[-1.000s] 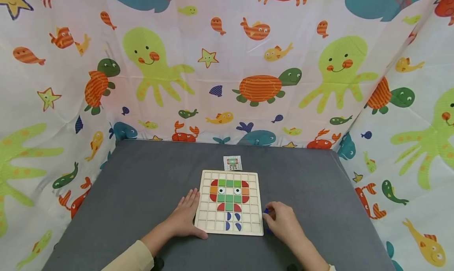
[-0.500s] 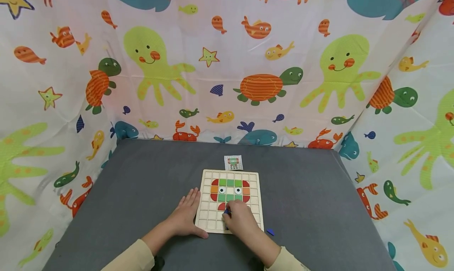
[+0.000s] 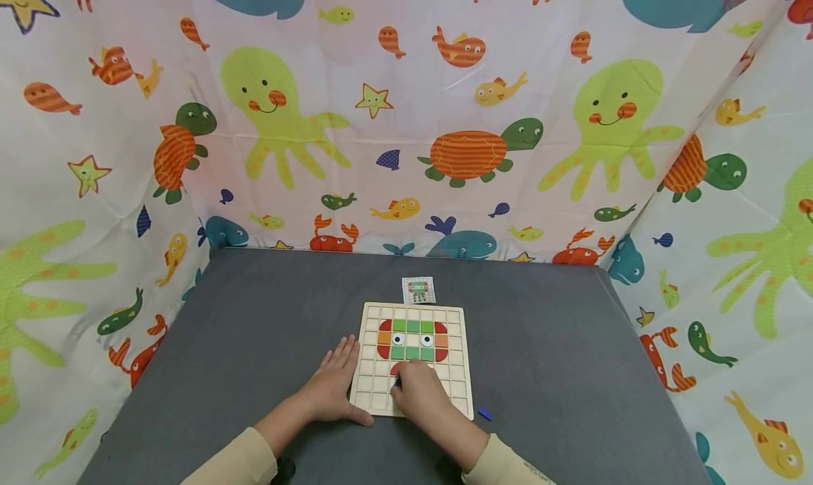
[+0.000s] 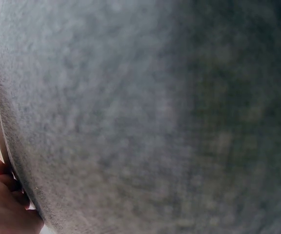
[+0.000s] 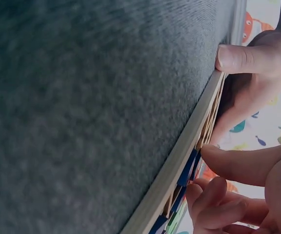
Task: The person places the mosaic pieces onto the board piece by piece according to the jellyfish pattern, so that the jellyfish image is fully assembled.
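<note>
A square wooden grid board (image 3: 454, 361) lies on the grey cloth, with red, orange and green tiles and two eye tiles set in its cells. My left hand (image 3: 327, 390) rests along the board's left side, fingers straight and thumb by the near-left corner. Over the lower middle cells, my right hand (image 3: 422, 390) pinches a small blue piece (image 3: 398, 382) and hides several cells beneath it. In the right wrist view, its thumb and fingers are right at the board's surface, beside blue pieces (image 5: 187, 168) in the cells.
One loose blue piece (image 3: 485, 414) lies on the cloth just right of the board. Behind the board is a small printed card (image 3: 418, 290) with a matching tile picture. A sea-animal curtain (image 3: 356, 139) surrounds the table.
My right hand has picked up a blue piece right of the board, carried it left over the lower cells, then shifted slightly further left. The left hand has stayed put.
</note>
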Tool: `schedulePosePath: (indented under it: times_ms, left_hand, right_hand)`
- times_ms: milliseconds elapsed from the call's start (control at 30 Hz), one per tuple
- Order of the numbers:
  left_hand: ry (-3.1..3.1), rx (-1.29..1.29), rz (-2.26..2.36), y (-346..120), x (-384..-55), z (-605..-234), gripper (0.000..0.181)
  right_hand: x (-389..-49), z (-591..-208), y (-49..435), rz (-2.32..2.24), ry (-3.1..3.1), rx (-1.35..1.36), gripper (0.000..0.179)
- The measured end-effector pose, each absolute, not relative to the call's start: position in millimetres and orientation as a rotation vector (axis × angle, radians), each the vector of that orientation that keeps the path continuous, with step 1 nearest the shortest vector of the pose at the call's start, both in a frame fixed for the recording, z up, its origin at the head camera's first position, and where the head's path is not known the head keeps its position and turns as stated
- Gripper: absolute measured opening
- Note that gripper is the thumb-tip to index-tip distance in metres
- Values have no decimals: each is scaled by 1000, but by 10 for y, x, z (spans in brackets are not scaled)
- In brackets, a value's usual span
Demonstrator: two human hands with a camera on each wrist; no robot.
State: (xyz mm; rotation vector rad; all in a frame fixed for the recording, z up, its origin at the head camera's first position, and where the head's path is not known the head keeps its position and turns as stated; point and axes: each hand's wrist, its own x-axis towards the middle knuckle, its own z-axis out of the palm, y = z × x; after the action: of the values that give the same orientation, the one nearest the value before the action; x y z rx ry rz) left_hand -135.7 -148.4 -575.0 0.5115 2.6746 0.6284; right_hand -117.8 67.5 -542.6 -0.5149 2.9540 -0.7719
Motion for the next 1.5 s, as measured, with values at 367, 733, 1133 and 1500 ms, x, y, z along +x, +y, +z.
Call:
schedulePosePath:
  times_ms: [367,733,1133,1500]
  left_hand:
    - [2674,504,644,-1473,-1358,-5726,147]
    - [2682,498,627,-1458,-1340,-5705,148]
    - [2663,502,651,-1469,-1342,-5728,148]
    - [2652,492,644,-1469,-1344,-5713,147]
  right_hand:
    - [-1227,-5315,850,-826,2964,-437,11]
    - [-1044,-5225,1780,-763,2990,-430,21]
    - [-929,-5462,2485,-858,2710,-760,33]
    - [-958,-5526,2497,-900,2753,-890,18]
